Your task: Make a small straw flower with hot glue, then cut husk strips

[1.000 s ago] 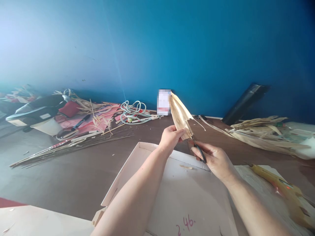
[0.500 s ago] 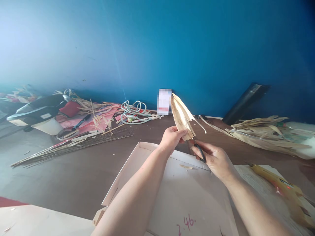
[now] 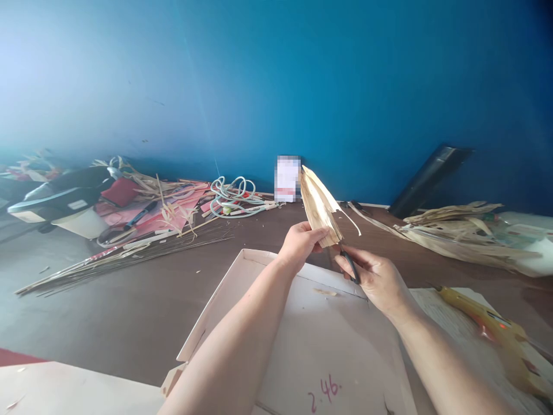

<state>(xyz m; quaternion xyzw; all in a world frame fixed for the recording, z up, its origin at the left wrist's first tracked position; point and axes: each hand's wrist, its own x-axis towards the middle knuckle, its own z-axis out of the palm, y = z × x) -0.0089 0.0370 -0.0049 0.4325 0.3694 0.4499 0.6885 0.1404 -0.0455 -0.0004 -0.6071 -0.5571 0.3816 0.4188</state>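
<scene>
My left hand (image 3: 299, 244) is closed on the lower end of a dry tan husk (image 3: 318, 204) and holds it upright above the far edge of a white cardboard lid (image 3: 302, 334). My right hand (image 3: 375, 278) grips black-handled scissors (image 3: 349, 263), whose blades reach the husk's bottom edge. A thin strip curls off the husk to the right. Both hands are raised over the brown table (image 3: 129, 305).
A yellow glue gun (image 3: 496, 331) lies on paper at the right. More dry husks (image 3: 458, 230) are piled at the far right, by a black tube (image 3: 427, 180). Thin sticks (image 3: 125, 256), a coiled cable (image 3: 233, 196), red paper and a black-and-white appliance (image 3: 60, 199) lie at the left.
Nothing has clearly moved. Both hands keep their grips on the husk and the scissors; only the view shifts slightly.
</scene>
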